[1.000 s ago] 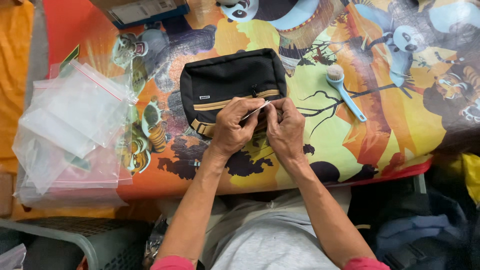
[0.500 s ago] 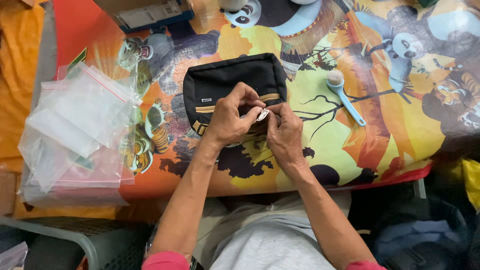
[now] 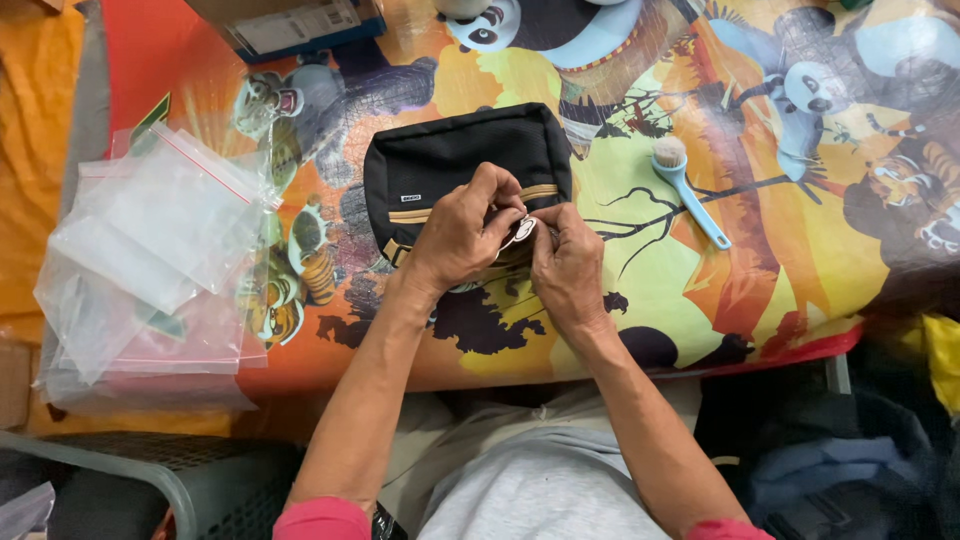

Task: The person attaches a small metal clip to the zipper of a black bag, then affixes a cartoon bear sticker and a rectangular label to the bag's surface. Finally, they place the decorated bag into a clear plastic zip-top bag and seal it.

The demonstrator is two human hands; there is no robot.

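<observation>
On the cartoon-print table [image 3: 800,300], both forearms reach forward and meet over the black pouch [image 3: 455,160]. Left hand [image 3: 462,232] and right hand [image 3: 567,265], fingers curled nearly shut, pinch a small tag [image 3: 522,231] at the pouch's near edge.

A: Surface? The tabletop [image 3: 700,300] is covered by a bright cartoon-print cloth in orange, yellow and blue.

B: On it?

A: A black pouch [image 3: 450,160] with tan stripes at centre. A stack of clear zip bags [image 3: 160,250] at the left edge. A light blue brush [image 3: 690,195] to the right, well apart from the pouch. A cardboard box [image 3: 290,25] at the far edge.
</observation>
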